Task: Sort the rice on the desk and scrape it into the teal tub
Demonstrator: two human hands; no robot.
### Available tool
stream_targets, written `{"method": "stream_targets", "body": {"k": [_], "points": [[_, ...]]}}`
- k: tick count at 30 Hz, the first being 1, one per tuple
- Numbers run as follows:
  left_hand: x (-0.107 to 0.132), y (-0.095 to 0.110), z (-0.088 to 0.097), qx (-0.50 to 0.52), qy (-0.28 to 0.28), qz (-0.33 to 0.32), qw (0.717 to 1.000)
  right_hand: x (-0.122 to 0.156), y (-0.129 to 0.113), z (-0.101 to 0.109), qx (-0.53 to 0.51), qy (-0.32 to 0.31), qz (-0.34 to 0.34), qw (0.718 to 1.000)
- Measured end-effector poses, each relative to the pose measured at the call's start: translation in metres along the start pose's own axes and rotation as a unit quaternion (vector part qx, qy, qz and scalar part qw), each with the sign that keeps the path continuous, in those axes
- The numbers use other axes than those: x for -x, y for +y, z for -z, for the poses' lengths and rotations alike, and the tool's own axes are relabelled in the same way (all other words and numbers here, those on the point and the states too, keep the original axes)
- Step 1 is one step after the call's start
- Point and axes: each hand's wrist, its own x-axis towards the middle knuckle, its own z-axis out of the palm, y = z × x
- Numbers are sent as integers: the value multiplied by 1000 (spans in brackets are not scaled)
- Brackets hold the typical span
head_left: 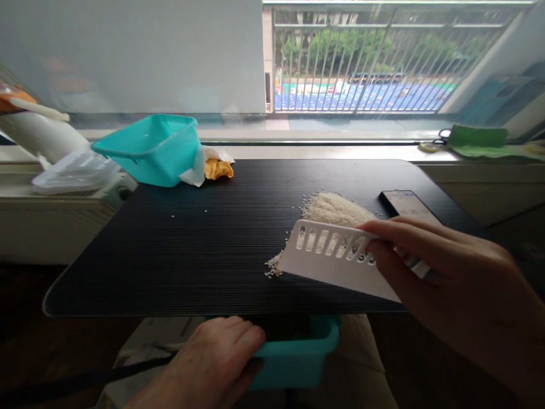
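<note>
- Starts at far left with a clear plastic container (76, 173), just outside the back left corner of the dark surface (149, 244).
- Shows an upright teal tub (159, 169) at that corner, with its rim reaching out past the left edge, and with white paper (195, 171) and crumpled orange material (219, 168) against its right side.
- Offers wide open room over the left and middle of the surface, from tub to near edge, with just two stray grains (172, 216) toward the back.
- Below the near edge, grips the left part of a lower teal basin (293, 366) with the left hand (221, 349), fingers curled over the rim; leaves the basin's right rim uncovered, close under the surface's edge.
- Near the middle, shows a small rice cluster (273, 266) at the left end of a white slotted plate (327, 271).
- Behind the plate, shows the main rice heap (334, 205), partly hidden by its slotted edge; cannot tell whether touching.
- Pinches the tilted plate's right end with the right hand (451, 261), fingers narrow, over the near right area.
- Leaves little room between heap and phone (404, 201), near the right edge.
- Ends with scissors (444, 135) and green cloth (479, 138) on the sill (340, 152).
</note>
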Motion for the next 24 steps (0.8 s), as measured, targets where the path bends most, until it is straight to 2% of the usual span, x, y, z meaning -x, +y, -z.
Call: {"method": "stream_targets", "body": {"k": [3,6,16,21,24], "points": [[-1,0,-1,8,0,0,1000,2,0,4,2,13,-3,1000],[-1,0,-1,13,8,2,1000,3,0,5,-22,-1,3,1000],[4,-2,2,41,15,2,999,5,-7,-9,-77,-31,62,995],[10,-8,0,7,52,-12,999,7,-10,0,-116,-81,85,986],[10,-8,-1,-16,57,-12,998,9,-6,7,-66,-57,65,994]]}}
